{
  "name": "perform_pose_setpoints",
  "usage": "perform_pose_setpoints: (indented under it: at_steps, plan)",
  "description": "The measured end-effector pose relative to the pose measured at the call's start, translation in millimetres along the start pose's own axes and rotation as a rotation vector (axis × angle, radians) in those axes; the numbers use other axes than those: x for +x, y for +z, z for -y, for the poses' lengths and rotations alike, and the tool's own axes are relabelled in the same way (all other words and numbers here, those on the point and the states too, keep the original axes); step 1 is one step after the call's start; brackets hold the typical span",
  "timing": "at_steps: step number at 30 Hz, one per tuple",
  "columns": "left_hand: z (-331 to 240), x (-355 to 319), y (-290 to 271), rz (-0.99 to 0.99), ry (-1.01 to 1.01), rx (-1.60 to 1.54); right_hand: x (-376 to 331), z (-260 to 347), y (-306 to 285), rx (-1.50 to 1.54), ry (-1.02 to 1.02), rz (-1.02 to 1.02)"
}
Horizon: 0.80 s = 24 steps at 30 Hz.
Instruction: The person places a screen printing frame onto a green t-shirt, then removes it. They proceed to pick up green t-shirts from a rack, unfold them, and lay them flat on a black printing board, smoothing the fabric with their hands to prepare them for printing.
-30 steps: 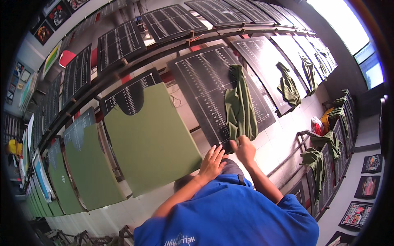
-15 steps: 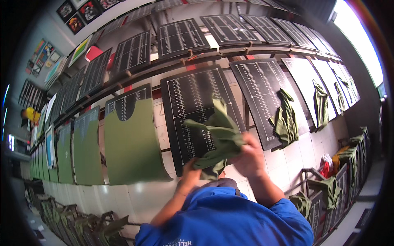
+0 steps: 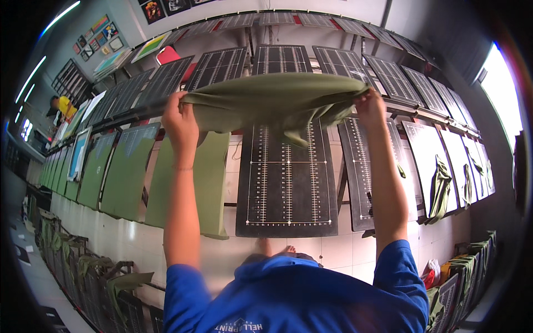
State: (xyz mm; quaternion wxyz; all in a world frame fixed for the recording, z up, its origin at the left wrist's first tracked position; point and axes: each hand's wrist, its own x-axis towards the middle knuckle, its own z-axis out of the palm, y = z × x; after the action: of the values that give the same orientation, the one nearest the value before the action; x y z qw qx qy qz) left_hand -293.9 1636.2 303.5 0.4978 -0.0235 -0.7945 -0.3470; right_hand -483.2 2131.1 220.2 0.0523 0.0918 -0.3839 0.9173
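An olive-green shirt [image 3: 261, 97] hangs stretched sideways in the air between my two hands. My left hand [image 3: 181, 114] is closed on its left end and my right hand [image 3: 370, 105] pinches its right end. Loose folds dangle below the middle. Beneath the cloth lies a black printing board [image 3: 288, 188] with white ruler markings; the shirt covers its far end. Just left of it, another board carries a smooth green shirt [image 3: 214, 183], partly hidden by my left forearm. The black board [image 3: 355, 166] on the right is partly behind my right forearm.
More green-covered boards [image 3: 125, 177] run off to the left. Crumpled green cloth [image 3: 441, 186] lies on white boards at the right. Racks with green cloth [image 3: 105, 272] stand behind on both sides. A person in yellow [image 3: 66, 108] is far left.
The bunched shirt has been spread wide and lifted forward over the board's far end. Both arms have extended and my hands have moved apart. The head view has shifted.
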Motion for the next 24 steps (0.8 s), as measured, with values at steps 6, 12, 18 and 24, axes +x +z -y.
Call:
perform_pose_setpoints:
  at_steps: [6,12,18,24]
  plan:
    - [-56.6,-106.5,-92.9,0.351,0.039,0.050,-137.7,-19.9,4.9,-0.288,0.104,-0.191]
    - [-42.4,-256.5,-126.0,0.902,-0.328,0.067,-275.0,-126.8,-97.4,-0.345,0.530,-0.460]
    - [37.4,-378.4,-124.6,0.838,-0.778,-0.133,-367.6,-147.4,-132.2,-0.860,0.648,-0.308]
    - [88.8,-408.4,-112.5,0.707,-1.460,-0.396,-392.1,-126.7,-95.6,-0.910,0.673,-0.111]
